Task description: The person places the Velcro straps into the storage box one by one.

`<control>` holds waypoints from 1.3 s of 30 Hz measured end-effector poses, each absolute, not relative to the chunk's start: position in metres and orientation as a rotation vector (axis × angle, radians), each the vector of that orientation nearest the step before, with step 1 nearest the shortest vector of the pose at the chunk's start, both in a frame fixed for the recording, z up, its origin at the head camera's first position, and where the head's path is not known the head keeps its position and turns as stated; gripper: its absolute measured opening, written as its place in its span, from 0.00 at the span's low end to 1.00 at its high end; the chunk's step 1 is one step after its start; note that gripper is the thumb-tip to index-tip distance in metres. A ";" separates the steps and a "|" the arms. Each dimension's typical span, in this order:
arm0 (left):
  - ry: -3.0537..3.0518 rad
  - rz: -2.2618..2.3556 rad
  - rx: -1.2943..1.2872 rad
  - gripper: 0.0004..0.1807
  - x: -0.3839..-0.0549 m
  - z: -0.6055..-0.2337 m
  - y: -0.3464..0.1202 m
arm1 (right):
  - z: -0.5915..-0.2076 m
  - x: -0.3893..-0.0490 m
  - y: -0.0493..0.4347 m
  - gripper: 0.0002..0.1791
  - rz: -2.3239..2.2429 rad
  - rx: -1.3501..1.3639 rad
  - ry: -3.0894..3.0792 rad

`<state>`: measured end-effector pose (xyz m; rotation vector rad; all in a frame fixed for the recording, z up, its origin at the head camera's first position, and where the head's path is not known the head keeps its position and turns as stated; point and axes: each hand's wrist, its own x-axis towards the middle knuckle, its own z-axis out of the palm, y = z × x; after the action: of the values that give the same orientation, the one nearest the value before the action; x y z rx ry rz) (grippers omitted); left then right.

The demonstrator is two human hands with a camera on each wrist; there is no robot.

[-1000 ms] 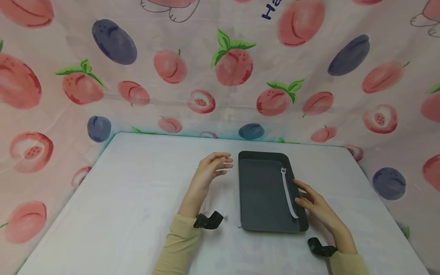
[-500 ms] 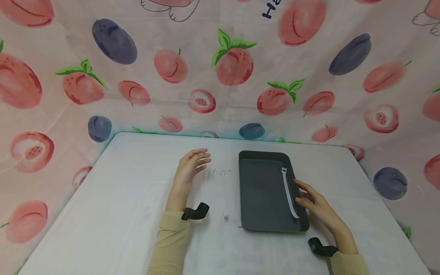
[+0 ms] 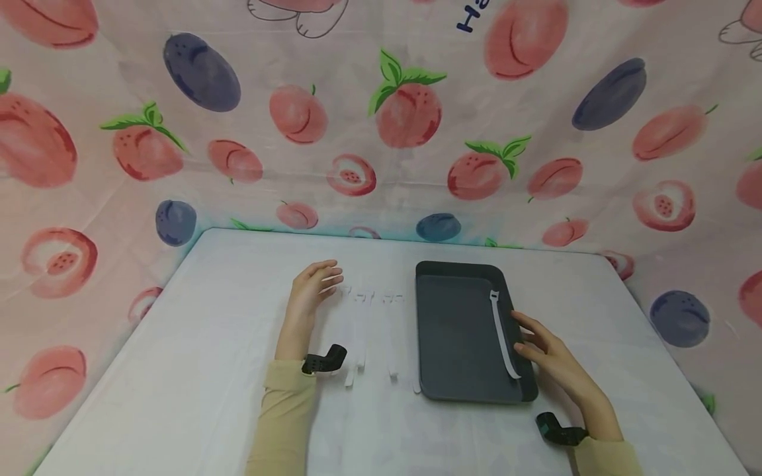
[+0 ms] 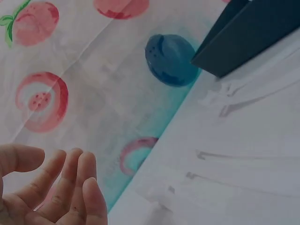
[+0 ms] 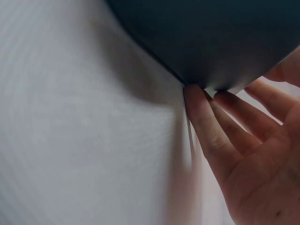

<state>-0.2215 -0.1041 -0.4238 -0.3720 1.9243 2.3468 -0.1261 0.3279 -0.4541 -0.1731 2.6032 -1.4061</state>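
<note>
In the head view a dark grey tray (image 3: 461, 330) lies on the white table, and a white strap with a slotted head (image 3: 501, 334) lies along its right side. My right hand (image 3: 556, 360) touches the tray's right edge; in the right wrist view its fingers (image 5: 208, 124) are nearly straight, tips against the lower edge. My left hand (image 3: 306, 294) is raised left of the tray, fingers loosely bent, holding nothing. Between it and the tray lie several pale straps on the table, hard to tell from the white surface; one strap end (image 3: 393, 375) shows near the tray.
The white table (image 3: 196, 370) runs back to a fruit-patterned cloth (image 3: 357, 119) that hangs behind and at the sides. Each wrist wears a black camera mount, such as the left mount (image 3: 324, 359).
My left hand has moved left, away from the tray, uncovering more of the pale straps. The right hand and tray hold their places.
</note>
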 end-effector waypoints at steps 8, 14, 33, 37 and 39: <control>1.961 2.316 -0.460 0.17 -0.226 -0.438 -0.109 | -0.454 -0.126 0.328 0.36 -1.404 -0.180 2.610; 2.072 2.215 -0.488 0.18 -0.232 -0.449 -0.110 | -0.454 -0.126 0.327 0.36 -1.404 -0.181 2.609; 2.575 1.852 -0.341 0.15 -0.245 -0.467 -0.104 | -0.455 -0.126 0.328 0.35 -1.406 -0.188 2.606; 2.656 1.763 -0.218 0.15 -0.245 -0.469 -0.104 | -0.455 -0.126 0.328 0.36 -1.401 -0.178 2.607; 2.683 1.721 -0.157 0.16 -0.245 -0.469 -0.105 | -0.454 -0.126 0.329 0.36 -1.402 -0.174 2.604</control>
<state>-0.2446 -0.1045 -0.4687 -0.1575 2.6825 1.7214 -0.1264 0.3287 -0.4544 -0.1742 2.6044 -1.4024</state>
